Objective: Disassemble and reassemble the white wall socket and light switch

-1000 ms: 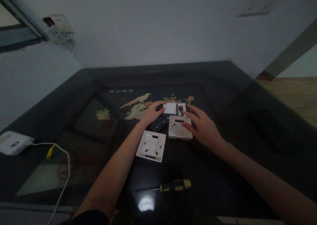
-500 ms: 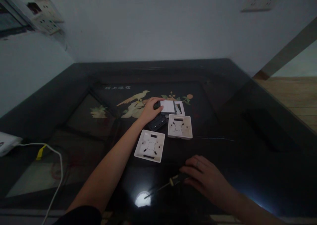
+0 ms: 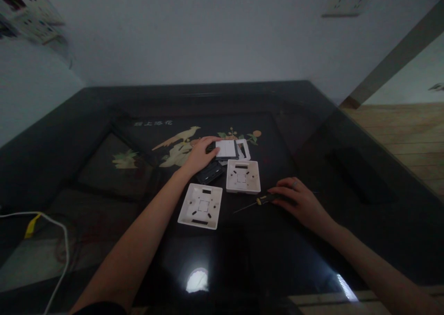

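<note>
Screwdriver (image 3: 265, 199) is sitting in the right hand (image 3: 302, 203), fingers clamping around its handle, shaft running out leftward and slightly toward the table's (image 3: 267, 259) near edge. Tip's pointing at the left white box (image 3: 203, 206) without touching it, and lying nearer than the right white box (image 3: 242, 178). Left hand (image 3: 200, 157) is staying out of it, farther off, thumb and fingers spreading around the white panel's (image 3: 226, 148) edge; can't tell if they're pinching.

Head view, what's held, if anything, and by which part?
The right hand holds the yellow-and-black screwdriver by its handle. The left hand touches the white rectangular panel's left edge; gripping is unclear.
</note>
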Action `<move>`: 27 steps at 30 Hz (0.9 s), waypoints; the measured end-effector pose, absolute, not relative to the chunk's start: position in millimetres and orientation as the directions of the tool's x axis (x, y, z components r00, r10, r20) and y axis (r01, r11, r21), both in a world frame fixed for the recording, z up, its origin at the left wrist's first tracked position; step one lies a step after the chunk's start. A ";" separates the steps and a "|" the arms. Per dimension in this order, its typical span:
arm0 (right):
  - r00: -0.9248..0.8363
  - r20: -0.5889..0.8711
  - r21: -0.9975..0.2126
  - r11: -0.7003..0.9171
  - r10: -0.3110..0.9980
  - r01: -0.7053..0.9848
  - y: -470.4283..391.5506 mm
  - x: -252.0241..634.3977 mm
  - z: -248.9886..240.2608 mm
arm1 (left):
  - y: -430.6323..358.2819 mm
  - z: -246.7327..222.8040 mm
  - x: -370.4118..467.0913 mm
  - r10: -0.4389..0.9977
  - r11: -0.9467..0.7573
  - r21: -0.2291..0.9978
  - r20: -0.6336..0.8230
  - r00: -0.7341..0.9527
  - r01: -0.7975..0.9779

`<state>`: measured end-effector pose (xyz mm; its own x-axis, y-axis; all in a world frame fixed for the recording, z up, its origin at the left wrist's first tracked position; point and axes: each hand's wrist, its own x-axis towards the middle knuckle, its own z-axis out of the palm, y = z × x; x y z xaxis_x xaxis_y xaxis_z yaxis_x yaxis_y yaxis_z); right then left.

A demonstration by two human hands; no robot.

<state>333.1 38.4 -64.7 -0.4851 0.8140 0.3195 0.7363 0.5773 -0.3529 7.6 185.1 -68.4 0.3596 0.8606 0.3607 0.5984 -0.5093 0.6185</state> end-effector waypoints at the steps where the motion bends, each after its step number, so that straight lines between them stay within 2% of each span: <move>1: -0.485 0.315 -0.352 0.575 0.816 0.739 40.5 331.2 -64.7 | 184.3 -67.3 6.6 0.862 -0.506 0.624 0.356 0.361 0.595; 12: -0.477 0.274 -0.356 0.549 0.835 0.757 40.1 325.3 -50.7 | 167.1 -55.4 -16.3 0.905 -0.424 0.676 0.333 0.264 0.602; 21: -0.420 0.309 -0.408 0.518 0.853 0.752 42.4 319.9 -40.5 | 115.8 -45.9 -15.1 0.918 -0.378 0.621 0.154 0.367 0.686; 27: -0.385 0.315 -0.436 0.493 0.867 0.753 41.2 315.6 -38.6 | 120.4 -46.3 -6.0 0.921 -0.376 0.588 0.154 0.357 0.716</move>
<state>315.6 41.2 -38.6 -0.3852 0.8674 0.3149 0.7531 0.4927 -0.4360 -6.0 120.4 -46.3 0.3566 0.9214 0.1542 0.7163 -0.3756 0.5881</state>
